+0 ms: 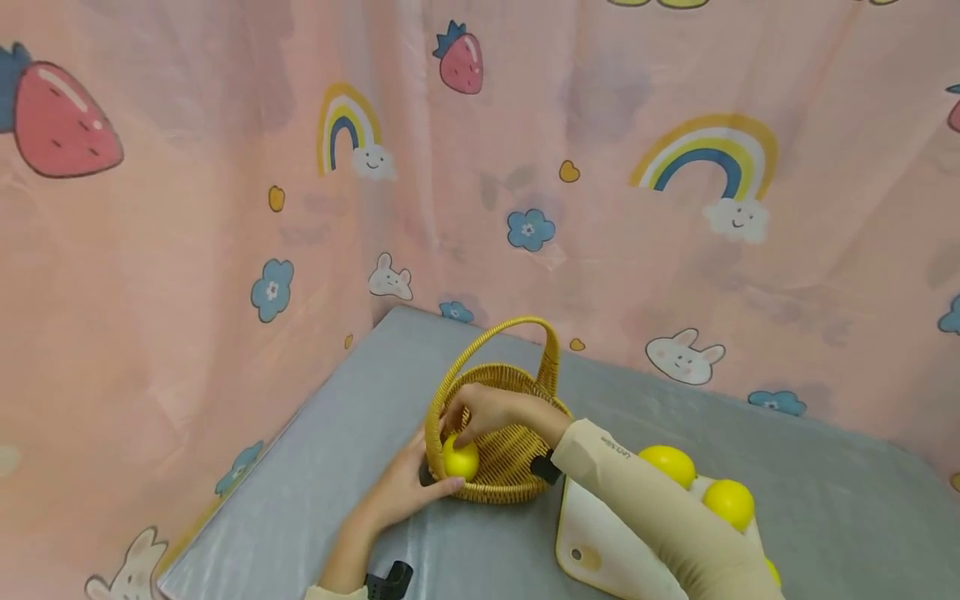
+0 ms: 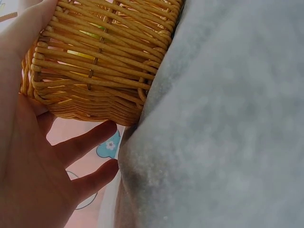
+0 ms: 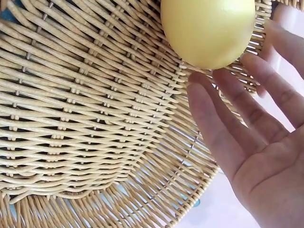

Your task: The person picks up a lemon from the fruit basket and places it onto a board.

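A yellow wicker basket (image 1: 517, 454) with a tall arched handle stands on the grey-covered table. My left hand (image 1: 412, 479) holds its near left side, thumb over the rim and other fingers along the outer wall. In the left wrist view two fingers of the left hand (image 2: 57, 156) spread out below the woven wall. Inside the basket, at its left side, lies a smooth yellow lemon (image 1: 461, 458). My right hand (image 1: 483, 412) reaches in over it. The right wrist view shows extended fingers of the right hand (image 3: 261, 137) with their tips right at the lemon (image 3: 209, 31).
To the right of the basket lies a white cutting board (image 1: 600, 533), partly covered by the right sleeve (image 1: 660, 508). Other lemons (image 1: 667, 465) sit on and around its far side. A pink patterned curtain (image 1: 480, 167) hangs behind the table.
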Motion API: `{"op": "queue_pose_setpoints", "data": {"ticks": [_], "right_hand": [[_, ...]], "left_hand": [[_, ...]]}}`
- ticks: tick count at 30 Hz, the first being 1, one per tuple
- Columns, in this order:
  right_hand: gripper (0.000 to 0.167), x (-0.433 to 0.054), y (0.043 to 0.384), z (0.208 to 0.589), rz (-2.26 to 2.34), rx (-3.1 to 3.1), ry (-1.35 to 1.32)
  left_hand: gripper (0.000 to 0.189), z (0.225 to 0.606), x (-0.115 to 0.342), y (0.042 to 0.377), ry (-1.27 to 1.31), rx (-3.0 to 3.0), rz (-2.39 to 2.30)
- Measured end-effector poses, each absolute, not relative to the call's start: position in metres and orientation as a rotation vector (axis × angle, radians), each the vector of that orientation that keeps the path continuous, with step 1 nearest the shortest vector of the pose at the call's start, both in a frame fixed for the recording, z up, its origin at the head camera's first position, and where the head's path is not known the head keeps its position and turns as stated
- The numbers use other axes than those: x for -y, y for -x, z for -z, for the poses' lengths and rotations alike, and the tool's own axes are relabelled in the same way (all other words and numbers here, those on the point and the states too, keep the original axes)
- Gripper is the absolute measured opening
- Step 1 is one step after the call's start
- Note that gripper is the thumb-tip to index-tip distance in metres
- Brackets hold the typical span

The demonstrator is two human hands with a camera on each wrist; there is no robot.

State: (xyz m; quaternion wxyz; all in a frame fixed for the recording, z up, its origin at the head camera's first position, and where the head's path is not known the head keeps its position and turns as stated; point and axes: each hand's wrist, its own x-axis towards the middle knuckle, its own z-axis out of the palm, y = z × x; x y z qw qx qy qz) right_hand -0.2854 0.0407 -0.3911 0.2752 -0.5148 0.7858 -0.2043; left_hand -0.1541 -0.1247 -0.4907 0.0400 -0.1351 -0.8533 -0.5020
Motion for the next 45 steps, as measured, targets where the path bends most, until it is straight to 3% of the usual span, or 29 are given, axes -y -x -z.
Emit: {"op": "queue_pose_setpoints", "data": {"ticks": [13, 20, 45], "right_hand": [[0.031, -0.042, 0.278, 0.395, 0.6, -2.053, 1.401], [0.04, -0.04, 0.267, 0.401, 0.508, -2.014, 1.37], [0.048, -0.056, 0.27, 0.385, 0.461, -2.028, 1.382]], "left_hand": [[0.085, 0.486, 0.125, 0.15, 0.374, 2.624, 1.54], [0.095, 0.486, 0.127, 0.149, 0.352, 2.656, 1.541], [0.089, 0.489, 0.122, 0.149, 0.356, 2.651, 1.538]]}}
